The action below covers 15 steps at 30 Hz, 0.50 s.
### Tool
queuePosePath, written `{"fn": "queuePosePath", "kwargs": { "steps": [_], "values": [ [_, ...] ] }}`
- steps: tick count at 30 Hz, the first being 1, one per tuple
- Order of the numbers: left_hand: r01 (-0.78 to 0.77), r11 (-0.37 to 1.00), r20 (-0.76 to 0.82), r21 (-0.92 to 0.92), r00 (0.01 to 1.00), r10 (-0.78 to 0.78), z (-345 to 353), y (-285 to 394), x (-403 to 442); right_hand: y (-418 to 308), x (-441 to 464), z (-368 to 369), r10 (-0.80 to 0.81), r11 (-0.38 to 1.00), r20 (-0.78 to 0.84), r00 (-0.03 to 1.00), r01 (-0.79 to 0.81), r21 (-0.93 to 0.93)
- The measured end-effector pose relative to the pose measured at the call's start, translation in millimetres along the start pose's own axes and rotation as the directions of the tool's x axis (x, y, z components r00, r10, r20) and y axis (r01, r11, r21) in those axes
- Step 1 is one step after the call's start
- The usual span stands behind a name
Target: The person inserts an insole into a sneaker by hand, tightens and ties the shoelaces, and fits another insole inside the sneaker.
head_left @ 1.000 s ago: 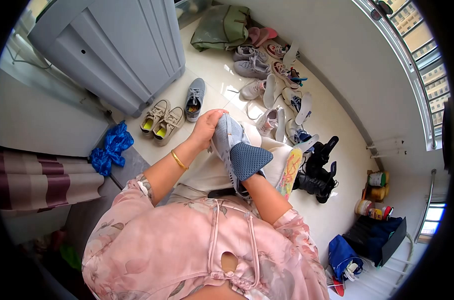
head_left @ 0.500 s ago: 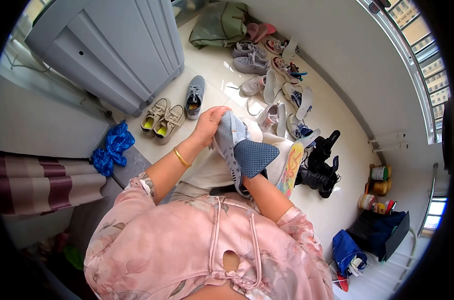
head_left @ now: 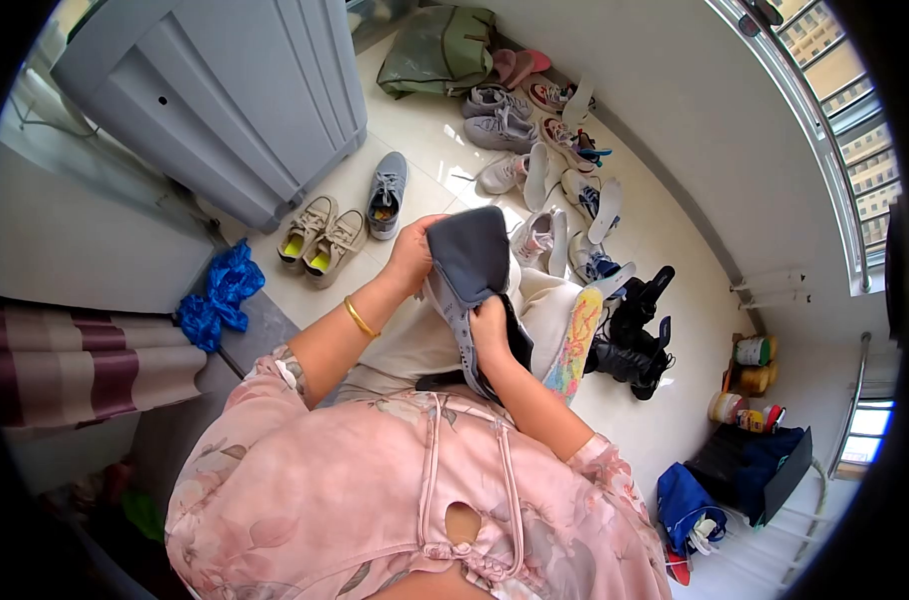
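A grey mesh shoe (head_left: 457, 325) is held over my lap, its tongue (head_left: 471, 252) folded up so that a dark smooth side shows. My left hand (head_left: 415, 254) is closed round the far end of the shoe, beside the tongue's left edge. My right hand (head_left: 490, 328) is closed on the lower part of the tongue, at the shoe's opening. A colourful patterned insole (head_left: 578, 340) lies to the right, against my light trousers. What is inside the shoe is hidden.
Beige shoes (head_left: 337, 243) and one grey shoe (head_left: 386, 196) stand ahead, near a large grey bin (head_left: 225, 100). Several shoes with insoles line the right, beside black shoes (head_left: 630, 350). A blue plastic bag (head_left: 225, 290) lies left, a green bag (head_left: 437, 52) at the back.
The tongue has flipped from its textured blue-grey side to its dark smooth side. My right hand, earlier hidden behind it, now shows in front of it. My left hand has barely moved.
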<state>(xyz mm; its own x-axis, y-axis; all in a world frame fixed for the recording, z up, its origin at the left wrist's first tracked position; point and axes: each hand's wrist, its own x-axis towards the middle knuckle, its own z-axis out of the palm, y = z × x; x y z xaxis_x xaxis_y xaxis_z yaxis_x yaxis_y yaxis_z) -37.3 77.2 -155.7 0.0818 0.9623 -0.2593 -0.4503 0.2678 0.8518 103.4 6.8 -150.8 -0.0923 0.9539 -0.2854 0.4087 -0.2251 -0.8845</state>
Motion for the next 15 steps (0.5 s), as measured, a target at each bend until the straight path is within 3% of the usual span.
{"fn": "queuePosePath", "kwargs": {
  "steps": [3,4,8,11,15],
  "values": [
    [0.014,0.997,0.008,-0.073,1.000,-0.014,-10.5,-14.5,9.8,2.6,-1.1,9.6,0.307,0.861,-0.052,0.950,-0.254,0.441],
    [0.035,0.999,-0.020,-0.002,0.999,-0.035,-13.0,-13.3,10.2,-13.3,-6.4,7.8,0.253,0.737,-0.056,0.966,-0.156,0.658],
    [0.017,1.000,0.043,-0.019,0.999,-0.016,-14.7,-9.8,6.5,-16.0,-5.4,6.1,0.260,0.696,-0.002,0.965,-0.186,0.694],
    [-0.009,1.000,0.076,-0.004,0.997,0.009,-11.7,-5.7,2.8,-22.4,-3.6,2.2,0.308,0.560,0.132,0.942,-0.292,0.775],
    [-0.015,0.999,0.125,-0.033,0.992,0.019,-16.8,-8.4,8.4,-2.6,12.8,4.5,0.230,0.532,0.269,0.935,-0.352,0.770]
  ]
}}
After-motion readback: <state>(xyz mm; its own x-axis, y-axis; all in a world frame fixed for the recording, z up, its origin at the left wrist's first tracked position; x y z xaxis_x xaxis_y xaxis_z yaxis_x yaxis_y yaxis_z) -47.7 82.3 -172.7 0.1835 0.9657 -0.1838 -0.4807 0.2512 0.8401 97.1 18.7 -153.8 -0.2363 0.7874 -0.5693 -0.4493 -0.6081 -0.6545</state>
